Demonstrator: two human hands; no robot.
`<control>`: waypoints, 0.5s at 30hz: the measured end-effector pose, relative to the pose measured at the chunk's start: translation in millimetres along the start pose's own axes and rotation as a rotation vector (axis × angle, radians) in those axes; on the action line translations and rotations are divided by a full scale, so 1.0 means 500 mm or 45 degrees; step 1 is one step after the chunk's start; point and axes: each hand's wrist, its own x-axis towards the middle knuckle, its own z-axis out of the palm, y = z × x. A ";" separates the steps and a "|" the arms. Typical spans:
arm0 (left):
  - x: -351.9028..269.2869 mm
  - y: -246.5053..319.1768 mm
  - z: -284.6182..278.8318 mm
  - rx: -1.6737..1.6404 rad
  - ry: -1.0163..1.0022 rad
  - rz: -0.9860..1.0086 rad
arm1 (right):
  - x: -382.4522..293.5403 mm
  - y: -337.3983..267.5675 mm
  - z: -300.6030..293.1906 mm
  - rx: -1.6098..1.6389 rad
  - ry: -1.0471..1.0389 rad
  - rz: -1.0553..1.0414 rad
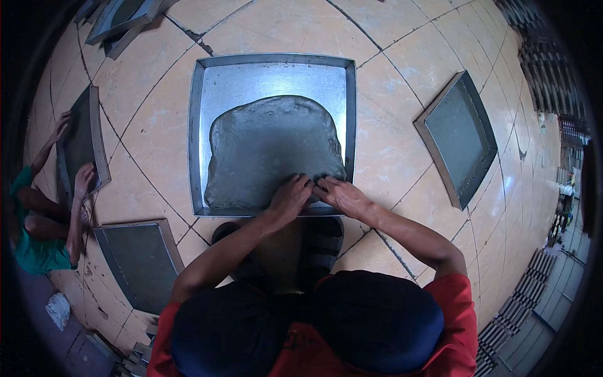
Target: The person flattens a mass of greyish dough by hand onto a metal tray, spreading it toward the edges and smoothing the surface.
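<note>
A square metal tray (272, 58) lies on the floor before me. In it sits a thick slab of dark grey-green dough-like material (275, 141) with a rounded, uneven outline. The slab reaches the tray's near left corner, while bare metal shows along the far side. My left hand (291, 195) grips the slab's near edge, right of the middle, with fingers curled into it. Close beside it, my right hand (343, 194) grips the same edge near the near right corner. My fingertips are partly hidden in the material.
Filled trays lie at right (457, 136) and near left (141, 264). Another person's hands (85, 178) rest at a filled tray (80, 141) on the far left. More trays (125, 23) are stacked at upper left. Stacked metal trays (553, 75) line the right side. My sandals (325, 240) are by the tray.
</note>
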 end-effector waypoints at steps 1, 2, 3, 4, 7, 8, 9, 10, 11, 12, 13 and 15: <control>-0.005 -0.005 0.006 -0.002 0.000 -0.001 | -0.005 0.003 0.010 0.001 -0.002 -0.001; -0.010 -0.009 0.013 0.003 0.004 0.029 | -0.012 0.006 0.019 0.033 -0.013 -0.031; -0.012 -0.004 0.009 0.006 0.005 0.063 | -0.017 0.007 0.021 0.067 -0.023 -0.057; -0.014 0.001 0.004 0.002 0.000 0.067 | -0.021 0.008 0.023 0.068 -0.025 -0.050; -0.023 0.009 -0.005 0.022 -0.068 0.053 | -0.025 0.014 0.016 0.083 -0.012 0.000; -0.024 0.005 0.005 -0.090 -0.089 0.140 | -0.030 0.026 0.006 0.172 -0.101 -0.051; -0.024 0.004 0.009 -0.202 -0.111 0.227 | -0.034 0.031 -0.003 0.262 -0.191 -0.102; -0.025 0.004 0.013 -0.199 -0.111 0.226 | -0.038 0.031 -0.010 0.263 -0.188 -0.103; -0.024 0.004 0.017 -0.305 -0.189 0.186 | -0.041 0.030 -0.016 0.188 -0.329 -0.133; -0.023 0.003 0.018 -0.409 -0.267 0.146 | -0.037 0.027 -0.025 0.111 -0.468 -0.163; -0.027 0.005 0.019 -0.402 -0.268 0.143 | -0.037 0.017 -0.032 0.111 -0.461 -0.167; -0.040 0.010 0.021 -0.207 -0.337 0.171 | -0.047 -0.015 -0.040 0.285 -0.530 0.217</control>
